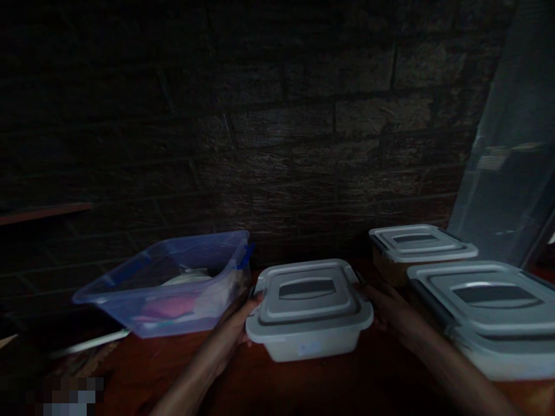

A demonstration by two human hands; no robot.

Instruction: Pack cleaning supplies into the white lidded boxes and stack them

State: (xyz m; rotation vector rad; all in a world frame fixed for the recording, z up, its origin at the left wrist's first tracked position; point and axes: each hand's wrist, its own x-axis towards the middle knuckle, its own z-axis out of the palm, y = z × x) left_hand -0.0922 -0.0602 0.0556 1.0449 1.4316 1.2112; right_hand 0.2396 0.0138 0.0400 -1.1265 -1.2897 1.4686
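Note:
A grey lidded plastic container (309,315) with a dark recessed handle sits on a reddish-brown surface in the middle of the head view. My left hand (240,323) grips its left side, fingers curled against the lid's edge. My right hand (385,306) is pressed on its right side, fingers wrapped round the rim. The light is dim and the fingertips are partly hidden behind the box.
A clear blue open tub (130,289) with cloth or bags inside stands to the left. Two more grey lidded containers, one far (422,245) and one near (494,315), are at the right. A dark brick wall (277,127) is close behind. A translucent sheet (515,150) leans at the far right.

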